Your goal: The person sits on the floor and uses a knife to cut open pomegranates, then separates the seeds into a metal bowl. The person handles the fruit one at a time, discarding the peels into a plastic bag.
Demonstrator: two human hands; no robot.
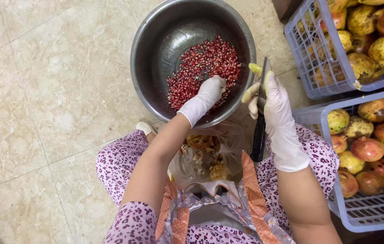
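A round steel bowl (156, 49) on the tiled floor holds a heap of red pomegranate seeds (203, 68). My left hand (206, 97), in a white glove, reaches into the bowl with its fingers curled down on the seeds; what it grasps is hidden. My right hand (273, 101), also gloved, is shut on a dark-handled knife (260, 113) with the blade pointing away, just outside the bowl's right rim. Its fingertips are stained yellow.
Two lavender plastic crates of yellow-red pomegranates stand at my right, one far (309, 68), one near (359, 212). A clear plastic bag of peel scraps (203, 158) lies between my knees. Pale marble tiles spread to the left.
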